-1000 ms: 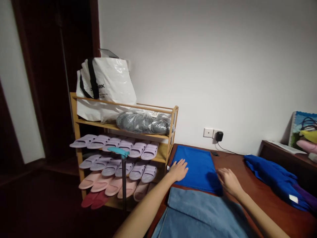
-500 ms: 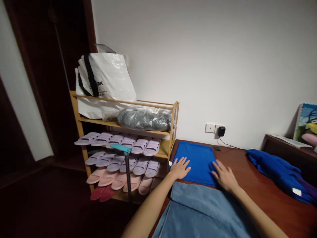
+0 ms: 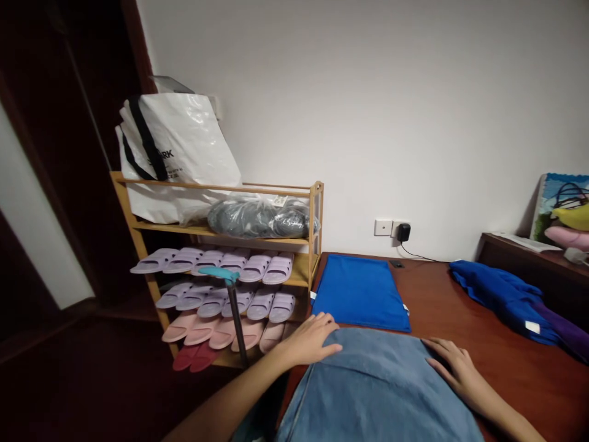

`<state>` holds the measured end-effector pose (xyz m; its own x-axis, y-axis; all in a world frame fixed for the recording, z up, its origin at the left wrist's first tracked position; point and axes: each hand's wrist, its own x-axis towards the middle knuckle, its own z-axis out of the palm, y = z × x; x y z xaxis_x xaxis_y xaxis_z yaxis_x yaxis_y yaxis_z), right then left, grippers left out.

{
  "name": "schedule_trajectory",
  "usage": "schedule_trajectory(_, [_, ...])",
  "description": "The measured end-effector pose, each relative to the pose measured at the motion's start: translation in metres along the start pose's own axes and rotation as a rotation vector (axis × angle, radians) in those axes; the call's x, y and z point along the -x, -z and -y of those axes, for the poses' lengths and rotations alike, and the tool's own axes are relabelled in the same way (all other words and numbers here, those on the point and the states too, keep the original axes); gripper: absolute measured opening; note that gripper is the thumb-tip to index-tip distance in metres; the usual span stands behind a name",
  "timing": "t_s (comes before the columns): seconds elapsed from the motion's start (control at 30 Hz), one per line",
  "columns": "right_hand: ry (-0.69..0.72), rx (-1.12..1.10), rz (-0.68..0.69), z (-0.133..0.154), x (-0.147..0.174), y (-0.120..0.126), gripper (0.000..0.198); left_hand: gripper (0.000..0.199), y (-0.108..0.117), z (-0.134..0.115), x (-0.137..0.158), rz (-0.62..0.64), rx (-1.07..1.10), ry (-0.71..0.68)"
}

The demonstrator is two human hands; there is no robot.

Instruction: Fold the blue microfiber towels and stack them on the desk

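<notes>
Denim cloth (image 3: 384,396) on near part of bench (image 3: 524,362); blue cloth (image 3: 361,291) beyond, far side. Left hand (image 3: 309,341) at denim's far-left corner, right hand (image 3: 462,374) at its right edge. Both grips open.

Light is dim and uneven: the smooth white wall (image 3: 322,123) is palest around its middle, greying toward the upper right, while the dark brown wooden door (image 3: 46,159) sinks to near-black. Small glints mark the glossy white plastic bag with black straps (image 3: 188,138). Wide-angle distortion slants the door's edges; fine print looks soft.
</notes>
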<state>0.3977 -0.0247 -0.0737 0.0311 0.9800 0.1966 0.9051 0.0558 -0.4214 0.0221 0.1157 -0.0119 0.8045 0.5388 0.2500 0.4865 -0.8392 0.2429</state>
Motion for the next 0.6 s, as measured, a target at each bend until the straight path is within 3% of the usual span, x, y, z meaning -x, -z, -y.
schedule_trajectory(0.13, [-0.137, -0.297, -0.002, -0.001, -0.013, 0.004, 0.056, 0.022, -0.006, 0.009, 0.0, 0.007, 0.223, 0.136])
schedule_trajectory(0.3, [-0.143, -0.519, 0.061, 0.008, -0.029, 0.027, 0.038, 0.01, -0.002, 0.02, -0.018, -0.061, 0.386, 0.177])
schedule_trajectory(0.43, [-0.148, -0.689, -0.023, 0.019, -0.031, 0.043, 0.036, 0.018, 0.014, 0.024, -0.029, -0.169, 0.566, 0.19])
schedule_trajectory(0.6, [-0.212, -0.854, -0.126, 0.022, -0.048, 0.047, 0.05, 0.027, 0.024, 0.032, -0.053, -0.28, 0.736, 0.265])
